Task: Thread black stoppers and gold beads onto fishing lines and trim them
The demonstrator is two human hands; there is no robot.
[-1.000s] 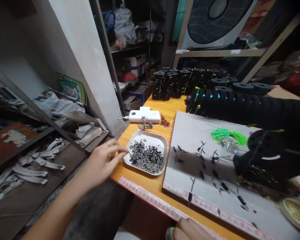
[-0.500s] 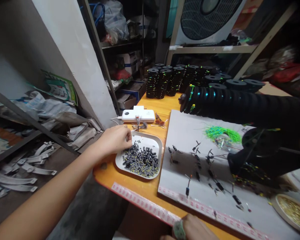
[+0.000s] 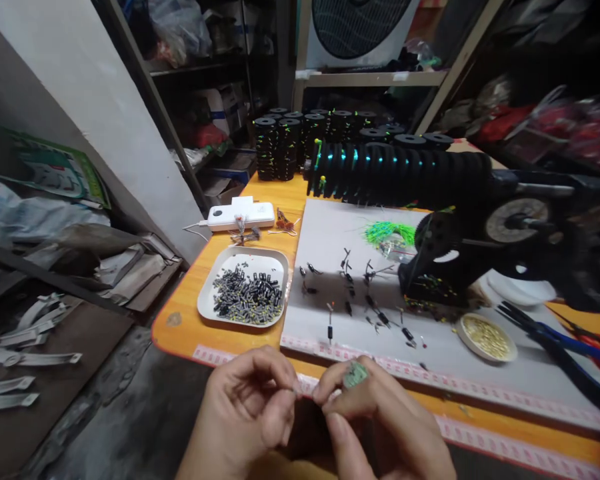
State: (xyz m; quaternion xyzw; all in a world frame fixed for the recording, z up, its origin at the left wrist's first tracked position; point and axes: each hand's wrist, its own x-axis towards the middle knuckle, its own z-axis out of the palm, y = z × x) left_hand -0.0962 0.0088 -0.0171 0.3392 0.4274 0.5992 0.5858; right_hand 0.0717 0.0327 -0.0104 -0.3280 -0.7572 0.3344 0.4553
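My left hand (image 3: 253,407) and my right hand (image 3: 375,420) come close together over the table's front edge. Thumb and forefinger of the left are pinched on something tiny and dark that I cannot make out. A pinch also closes my right hand, which has a green wrap (image 3: 355,375) on one finger; what sits in it is hidden. Beyond the left hand lies a white tray (image 3: 205,300) with many small black and grey pieces (image 3: 250,293), some yellow-tipped. Small black pieces with thin stems (image 3: 330,331) lie scattered on the white board (image 3: 320,227).
A black machine (image 3: 460,240) with a long ridged roller (image 3: 400,170) stands on the right. Near it are a round dish of gold bits (image 3: 487,339), blue-handled pliers (image 3: 545,337) and green strands (image 3: 390,233). A white power strip (image 3: 243,215) and black spools (image 3: 275,150) are behind.
My left hand has left the tray and come back beside my right hand at the table's front edge. The right hand is higher in view. The camera has turned right.
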